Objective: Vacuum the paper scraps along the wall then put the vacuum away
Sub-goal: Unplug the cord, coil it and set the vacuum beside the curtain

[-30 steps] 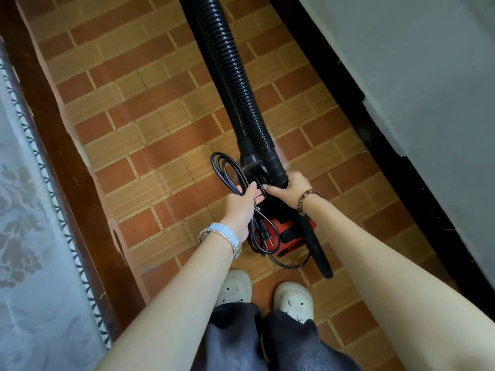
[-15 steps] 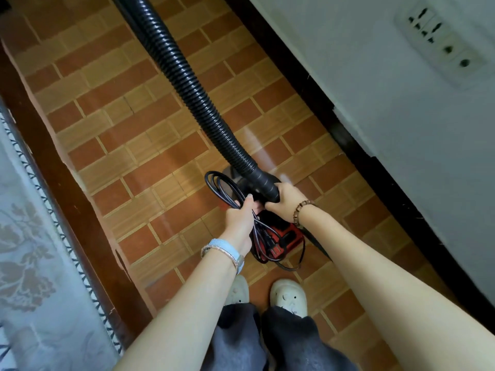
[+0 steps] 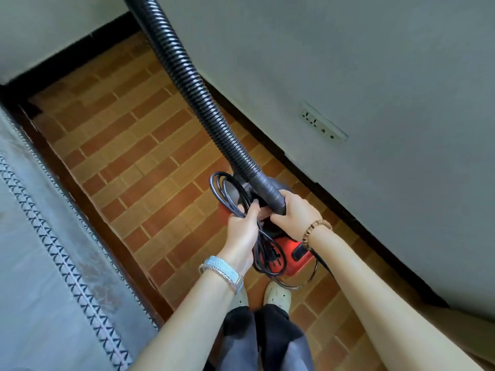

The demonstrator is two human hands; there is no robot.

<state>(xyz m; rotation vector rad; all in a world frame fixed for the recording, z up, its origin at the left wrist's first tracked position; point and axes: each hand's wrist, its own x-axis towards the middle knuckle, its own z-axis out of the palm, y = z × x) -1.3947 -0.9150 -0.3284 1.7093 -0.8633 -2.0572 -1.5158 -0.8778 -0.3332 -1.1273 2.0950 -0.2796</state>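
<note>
Along the left edge of the floor (image 3: pixel 128 162) the bedspread (image 3: pixel 34 250) fills more of the view than half a second ago. A far wall (image 3: pixel 53 28) now shows at the floor's far end, which it didn't before. The hose (image 3: pixel 192 84) rises steeper and exits at the top. The socket (image 3: pixel 322 123) has slid from top right to the middle of the right wall (image 3: pixel 388 62). Both grips are unchanged, and the vacuum (image 3: pixel 293 253) is in the same spot between my arms.

Materials, left to right:
- Bedspread: soft grey cloth with a faint floral print and a trim band of dark chevrons.
- Floor: brick pattern in red-brown and tan with pale joints and a slight sheen.
- Left wrist: pale blue woven strap (image 3: pixel 222 269) with a metal bangle beside it.
- cord (image 3: pixel 227 188): black and smooth, in coiled loops.
- Hose: black ribbed plastic ending in a smooth dark cuff.
- Right wrist: round brown bracelet (image 3: pixel 312 231) of beads.
- skirting (image 3: pixel 356 218): a black strip along the floor's right edge.
- Right wall: matte pale grey.
- Socket: a white oblong plate.

The vacuum is a small red plastic canister with black parts, near the floor's right edge and just ahead of my pale slippers (image 3: pixel 276 293). I can't tell if it's lifted or resting. My left hand (image 3: pixel 241 231) is curled round the cord bundle, and the plug (image 3: pixel 273 257) hangs below it against the red body. My right hand (image 3: pixel 294 210) wraps the hose cuff where it meets the body. The far end is slightly blurred.
</note>
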